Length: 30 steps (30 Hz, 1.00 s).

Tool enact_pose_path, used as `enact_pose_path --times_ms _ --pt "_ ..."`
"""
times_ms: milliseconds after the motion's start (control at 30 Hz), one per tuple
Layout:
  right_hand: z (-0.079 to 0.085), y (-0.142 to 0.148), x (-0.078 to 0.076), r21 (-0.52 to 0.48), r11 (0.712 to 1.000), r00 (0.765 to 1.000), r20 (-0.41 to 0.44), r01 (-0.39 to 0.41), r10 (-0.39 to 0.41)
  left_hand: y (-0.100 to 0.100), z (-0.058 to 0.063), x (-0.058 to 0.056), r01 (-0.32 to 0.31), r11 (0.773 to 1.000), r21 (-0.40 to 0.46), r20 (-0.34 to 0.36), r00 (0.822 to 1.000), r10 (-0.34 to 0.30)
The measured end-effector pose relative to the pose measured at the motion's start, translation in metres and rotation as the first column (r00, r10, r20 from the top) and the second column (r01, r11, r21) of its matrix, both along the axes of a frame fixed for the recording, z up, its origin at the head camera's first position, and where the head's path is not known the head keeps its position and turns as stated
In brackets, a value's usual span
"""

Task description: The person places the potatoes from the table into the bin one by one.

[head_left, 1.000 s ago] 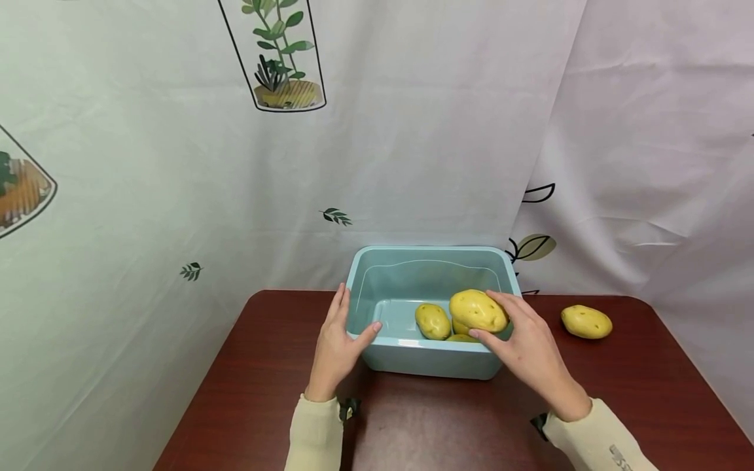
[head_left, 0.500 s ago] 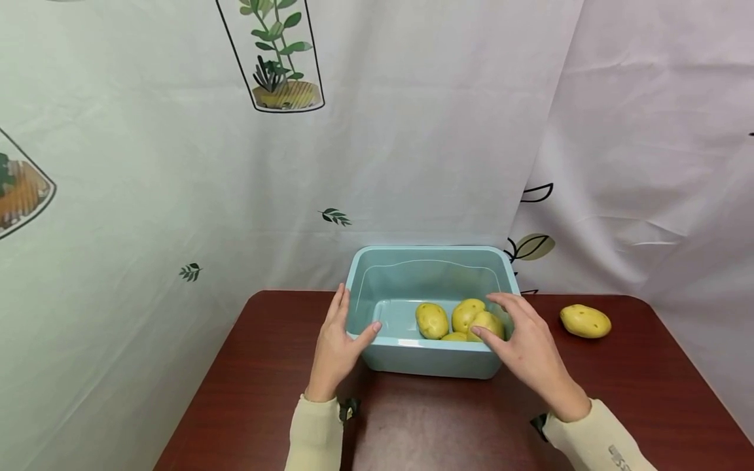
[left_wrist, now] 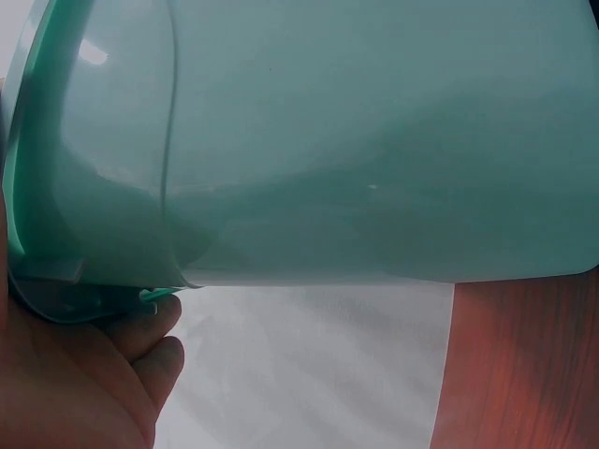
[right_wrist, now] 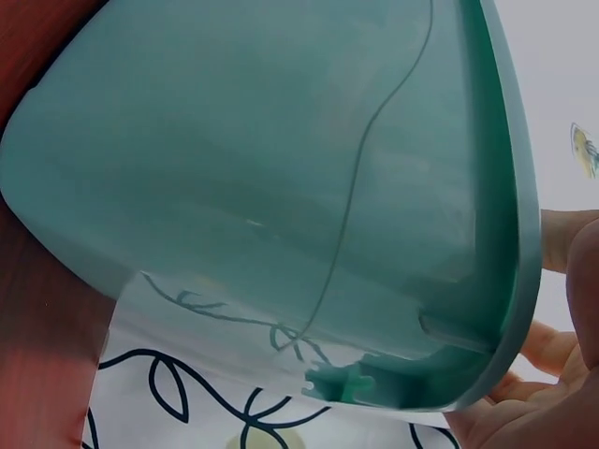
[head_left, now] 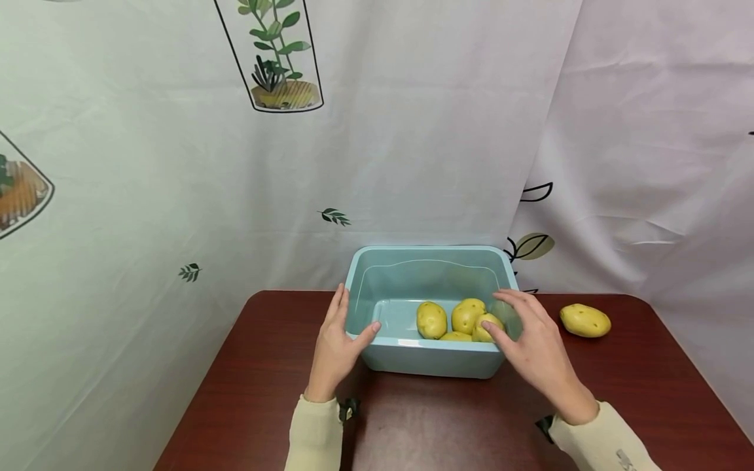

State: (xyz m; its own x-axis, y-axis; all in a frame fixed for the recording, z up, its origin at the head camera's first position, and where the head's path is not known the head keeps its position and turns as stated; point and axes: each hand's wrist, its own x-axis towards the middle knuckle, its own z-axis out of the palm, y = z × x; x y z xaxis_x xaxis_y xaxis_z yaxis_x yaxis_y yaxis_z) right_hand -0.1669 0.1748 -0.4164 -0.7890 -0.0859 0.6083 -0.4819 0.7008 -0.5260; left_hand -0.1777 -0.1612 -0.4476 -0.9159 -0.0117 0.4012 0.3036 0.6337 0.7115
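A light blue plastic bin (head_left: 424, 358) stands on the table with several yellow potatoes (head_left: 468, 315) in its right half. My left hand (head_left: 336, 353) holds the bin's front left corner, thumb over the rim and fingers along the outside. In the left wrist view, fingertips (left_wrist: 161, 360) show just under the rim. My right hand (head_left: 533, 340) is over the front right corner, thumb and fingers apart with nothing between them. Its thumb overlaps the rightmost potato (head_left: 484, 329) in the head view. The right wrist view has this hand (right_wrist: 552, 374) beside the bin's rim.
One more potato (head_left: 585, 320) lies on the dark red-brown table (head_left: 436, 425), right of the bin. Behind the table hangs a pale curtain (head_left: 424, 144) with plant prints, close to the bin's back side.
My right hand let go of a potato, which dropped into the bin's right front corner among the others. The hand then shifted slightly right. My left hand stayed in place.
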Motion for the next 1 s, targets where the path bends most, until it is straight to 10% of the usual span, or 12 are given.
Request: enact_pose_path --times_ms 1000 --pt "0.002 0.014 0.002 0.006 0.999 0.998 -0.034 0.048 -0.048 0.002 0.002 0.001 0.002 1.000 -0.004 0.000 1.000 -0.002"
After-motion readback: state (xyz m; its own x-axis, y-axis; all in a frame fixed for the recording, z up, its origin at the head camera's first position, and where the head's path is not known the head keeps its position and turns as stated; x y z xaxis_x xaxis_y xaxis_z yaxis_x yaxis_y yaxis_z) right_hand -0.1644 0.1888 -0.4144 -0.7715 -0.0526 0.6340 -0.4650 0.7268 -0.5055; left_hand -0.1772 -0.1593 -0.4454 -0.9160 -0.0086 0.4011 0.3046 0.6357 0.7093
